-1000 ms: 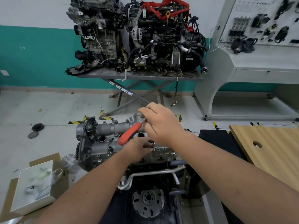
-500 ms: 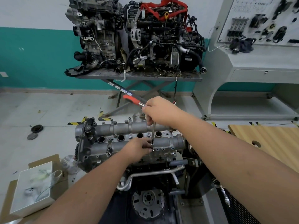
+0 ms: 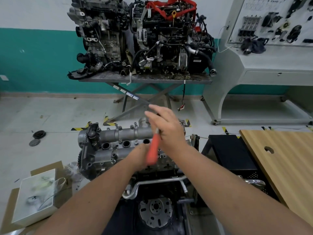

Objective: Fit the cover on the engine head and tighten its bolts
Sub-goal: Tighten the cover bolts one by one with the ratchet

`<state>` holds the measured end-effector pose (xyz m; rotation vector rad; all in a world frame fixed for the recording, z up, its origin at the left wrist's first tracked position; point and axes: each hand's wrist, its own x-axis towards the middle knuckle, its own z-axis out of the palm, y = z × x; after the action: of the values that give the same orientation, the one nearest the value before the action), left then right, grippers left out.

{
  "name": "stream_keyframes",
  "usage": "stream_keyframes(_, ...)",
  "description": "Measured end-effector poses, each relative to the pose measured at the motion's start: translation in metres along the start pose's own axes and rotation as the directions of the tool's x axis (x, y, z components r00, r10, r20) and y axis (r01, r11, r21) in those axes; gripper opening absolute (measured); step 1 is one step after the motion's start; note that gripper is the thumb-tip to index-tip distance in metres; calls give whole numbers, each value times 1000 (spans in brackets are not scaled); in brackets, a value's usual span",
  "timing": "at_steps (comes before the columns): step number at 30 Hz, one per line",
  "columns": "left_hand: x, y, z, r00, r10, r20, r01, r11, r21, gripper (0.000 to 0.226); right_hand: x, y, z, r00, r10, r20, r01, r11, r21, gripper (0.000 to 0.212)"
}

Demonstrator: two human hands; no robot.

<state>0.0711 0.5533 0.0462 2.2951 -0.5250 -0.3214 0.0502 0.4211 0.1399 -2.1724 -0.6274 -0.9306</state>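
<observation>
Two bare forearms reach over the grey cast-aluminium engine cover (image 3: 118, 143), which sits on the engine head straight ahead. The right hand (image 3: 166, 131) grips the metal end of a ratchet wrench with an orange-red handle (image 3: 153, 152) — the handle blurred, slanting down toward the person. The left hand (image 3: 138, 157) rests low on the cover's near edge just beneath that handle; its fingers are hidden, so I cannot tell their grip.

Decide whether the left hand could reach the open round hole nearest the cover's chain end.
Probably yes: the left hand rests on the cover, and nothing lies between it and that hole.
</observation>
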Motion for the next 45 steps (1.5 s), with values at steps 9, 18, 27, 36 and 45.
stream_keyframes(9, 1, 1, 1, 999, 5, 44, -8, 998, 62, 16, 19, -3, -18, 929, -95, 356, 181, 960, -216, 42)
stream_keyframes(18, 1, -3, 0, 999, 11, 47, -16, 994, 107, 19, 27, -2, -33, 848, -103, 520, 215, 964, -159, 60)
stream_keyframes(27, 3, -4, 1, 998, 36, 58, -42, 994, 105, 18, 46, -6, -30, 827, 178, 534, 36, 930, -366, 32)
stream_keyframes(36, 4, -2, -1, 998, 16, 57, -22, 993, 113, 22, 48, -8, -29, 318, 627, 711, -794, -234, 561, 16)
stream_keyframes(45, 3, -1, 0, 999, 9, 34, -12, 997, 73, 13, 2, -3, -4, 918, 389, 77, -388, 843, 372, 30)
